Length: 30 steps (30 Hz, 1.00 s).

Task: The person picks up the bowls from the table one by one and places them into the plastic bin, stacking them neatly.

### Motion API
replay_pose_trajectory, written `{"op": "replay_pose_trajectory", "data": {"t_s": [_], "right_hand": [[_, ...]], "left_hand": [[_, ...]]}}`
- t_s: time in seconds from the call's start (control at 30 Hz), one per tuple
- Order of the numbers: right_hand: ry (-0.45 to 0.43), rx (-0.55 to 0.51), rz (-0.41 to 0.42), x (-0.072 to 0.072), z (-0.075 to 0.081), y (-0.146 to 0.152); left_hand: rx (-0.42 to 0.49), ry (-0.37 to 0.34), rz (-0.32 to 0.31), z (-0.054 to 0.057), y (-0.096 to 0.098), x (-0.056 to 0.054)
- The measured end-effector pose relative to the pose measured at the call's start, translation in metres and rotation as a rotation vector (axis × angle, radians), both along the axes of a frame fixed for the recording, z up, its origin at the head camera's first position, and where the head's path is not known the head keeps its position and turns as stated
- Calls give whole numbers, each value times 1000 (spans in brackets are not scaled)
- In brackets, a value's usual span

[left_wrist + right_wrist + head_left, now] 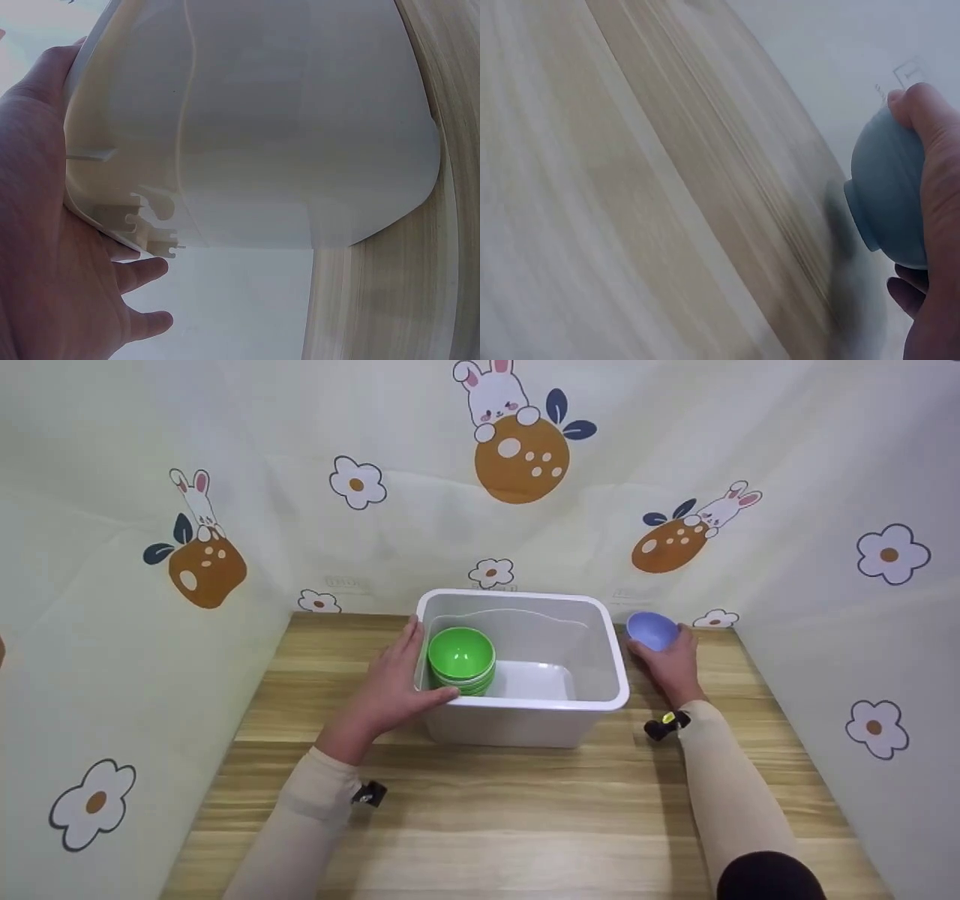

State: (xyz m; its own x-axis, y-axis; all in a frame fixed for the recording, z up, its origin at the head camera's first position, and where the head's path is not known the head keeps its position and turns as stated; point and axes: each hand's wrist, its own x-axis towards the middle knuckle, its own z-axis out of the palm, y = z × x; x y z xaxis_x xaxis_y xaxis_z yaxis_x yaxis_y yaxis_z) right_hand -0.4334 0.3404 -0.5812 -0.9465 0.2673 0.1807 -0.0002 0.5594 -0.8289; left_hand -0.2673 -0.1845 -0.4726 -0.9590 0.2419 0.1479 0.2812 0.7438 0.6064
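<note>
A white plastic bin (pixel 517 724) stands on the wooden table, and in its left end sits a stack of green bowls (pixel 462 654), some with white between the green rims. My left hand (pixel 390 686) rests on the bin's left front corner, thumb along the front rim and fingers extended along the left side. In the left wrist view the left hand (pixel 60 225) lies against the bin's wall (pixel 262 127). To the right of the bin my right hand (pixel 671 660) grips a blue bowl (pixel 654 630) by its edge. The right wrist view shows that bowl (pixel 889 180) held slightly off the table.
The wood-grain table (pixel 487 825) is bounded by pale curtains (pixel 420 532) printed with rabbits, oranges and flowers, at the back and both sides. A dark round object (pixel 769 877) shows at the bottom right, over the right sleeve.
</note>
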Motion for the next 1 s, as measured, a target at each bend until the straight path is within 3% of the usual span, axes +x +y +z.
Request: {"op": "replay_pose_trajectory", "data": {"t_s": [0.5,0.83,1.0], "right_hand": [[-66,-52,111,23,27,1],[42,39,155,35,49,1],[26,57,184,41,61,-1]], "left_hand": [[6,-30,13,3,0,2],[6,7,-4,1,0,0],[-3,2,2,0,0,-1]]}}
